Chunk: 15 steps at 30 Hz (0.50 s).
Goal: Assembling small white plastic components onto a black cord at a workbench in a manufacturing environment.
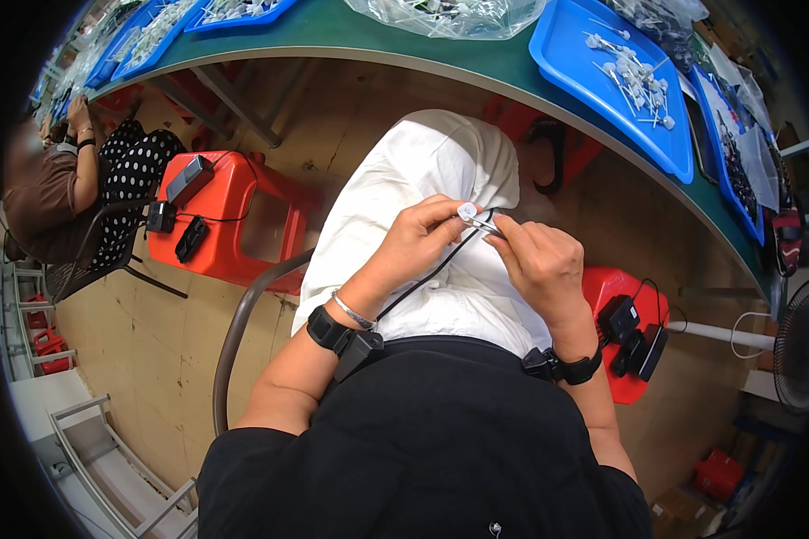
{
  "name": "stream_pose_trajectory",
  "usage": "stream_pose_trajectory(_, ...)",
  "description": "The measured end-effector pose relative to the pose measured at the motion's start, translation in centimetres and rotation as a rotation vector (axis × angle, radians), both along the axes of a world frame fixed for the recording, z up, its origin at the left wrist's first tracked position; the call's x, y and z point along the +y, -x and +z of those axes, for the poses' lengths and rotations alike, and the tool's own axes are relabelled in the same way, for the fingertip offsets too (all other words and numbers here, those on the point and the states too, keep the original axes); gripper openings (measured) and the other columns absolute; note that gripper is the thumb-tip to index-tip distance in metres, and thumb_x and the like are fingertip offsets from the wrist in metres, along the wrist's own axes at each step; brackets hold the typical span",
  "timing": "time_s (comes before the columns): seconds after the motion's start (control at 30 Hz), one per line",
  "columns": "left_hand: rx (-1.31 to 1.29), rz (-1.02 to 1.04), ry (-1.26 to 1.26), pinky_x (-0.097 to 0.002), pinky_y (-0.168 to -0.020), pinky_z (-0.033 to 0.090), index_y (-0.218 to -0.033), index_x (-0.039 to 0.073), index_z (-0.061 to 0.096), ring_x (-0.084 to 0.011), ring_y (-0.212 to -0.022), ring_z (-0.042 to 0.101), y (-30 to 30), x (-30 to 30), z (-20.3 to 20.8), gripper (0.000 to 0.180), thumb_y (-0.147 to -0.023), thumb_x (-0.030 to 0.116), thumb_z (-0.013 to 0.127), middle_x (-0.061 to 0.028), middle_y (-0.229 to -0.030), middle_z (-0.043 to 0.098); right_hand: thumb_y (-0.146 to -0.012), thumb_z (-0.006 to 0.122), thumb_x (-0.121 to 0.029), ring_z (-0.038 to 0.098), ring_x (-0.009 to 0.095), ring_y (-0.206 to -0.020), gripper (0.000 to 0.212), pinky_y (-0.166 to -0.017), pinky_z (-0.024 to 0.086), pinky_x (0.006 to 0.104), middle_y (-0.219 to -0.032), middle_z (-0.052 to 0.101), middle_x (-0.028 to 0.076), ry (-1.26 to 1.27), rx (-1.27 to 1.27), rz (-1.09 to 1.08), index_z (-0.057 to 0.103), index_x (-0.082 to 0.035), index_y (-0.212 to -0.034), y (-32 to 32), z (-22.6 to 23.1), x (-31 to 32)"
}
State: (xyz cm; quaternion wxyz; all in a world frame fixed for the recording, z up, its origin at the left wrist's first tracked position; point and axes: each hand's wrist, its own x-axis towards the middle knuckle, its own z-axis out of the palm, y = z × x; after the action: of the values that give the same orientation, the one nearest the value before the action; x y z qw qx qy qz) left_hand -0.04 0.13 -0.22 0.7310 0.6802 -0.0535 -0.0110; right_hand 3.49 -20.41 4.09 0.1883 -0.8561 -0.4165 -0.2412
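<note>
Above my white-trousered lap, my left hand [415, 238] pinches a small white round-headed piece [466, 210] between thumb and fingertips. My right hand [539, 259] is closed on slim metal tweezers [485, 225], whose tips reach to the white piece. Whether the tips grip it or only touch it, I cannot tell. A thin black cord [427, 275] passes below my hands across the trousers. On the table, a blue tray [566, 67] at the upper right carries several similar white-headed pieces [634, 76] with thin stems.
A green table [319, 38] curves along the far side, with a clear plastic bag [449, 18] on it. Red stools [229, 171] with black devices stand on both sides of me. At far left sits another person [49, 180]; a fan [795, 346] stands at right.
</note>
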Motion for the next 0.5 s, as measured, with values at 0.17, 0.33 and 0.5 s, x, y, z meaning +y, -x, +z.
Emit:
stream_pose_trajectory(0.17,-0.002,0.005,-0.067,-0.0233,-0.075,0.051,-0.123,0.002,0.072,-0.0084,-0.081,0.059,-0.05,-0.08,-0.1,0.024,-0.101,0.008,0.062,-0.0023,-0.097,0.064,-0.081,0.081,-0.022,0.057,0.018,-0.057,0.025,-0.052,0.044,0.0334,-0.064,0.051,0.003,0.026,-0.006,-0.014,0.068,-0.007,-0.097,0.07,0.14,-0.02)
stream_pose_trajectory(0.33,-0.004,0.051,-0.111,-0.0234,-0.075,0.051,-0.12,0.003,0.073,-0.0084,-0.081,0.059,-0.1,0.06,-0.28,0.023,-0.101,0.007,0.063,-0.0019,-0.096,0.064,-0.083,0.08,-0.022,0.057,0.018,-0.053,0.023,-0.05,0.044,0.033,-0.062,0.052,0.002,0.028,0.015,-0.025,0.068,-0.008,-0.096,0.21,0.26,-0.11)
stream_pose_trajectory(0.5,-0.011,0.072,-0.115,-0.0244,-0.074,0.05,-0.119,0.003,0.073,-0.0087,-0.081,0.058,-0.15,0.07,-0.44,0.022,-0.1,0.009,0.065,-0.0018,-0.095,0.064,-0.086,0.079,-0.022,0.057,0.02,-0.051,0.019,-0.049,0.043,0.0338,-0.061,0.056,0.004,0.023,0.038,-0.031,0.07,-0.008,-0.095,0.32,0.15,-0.03)
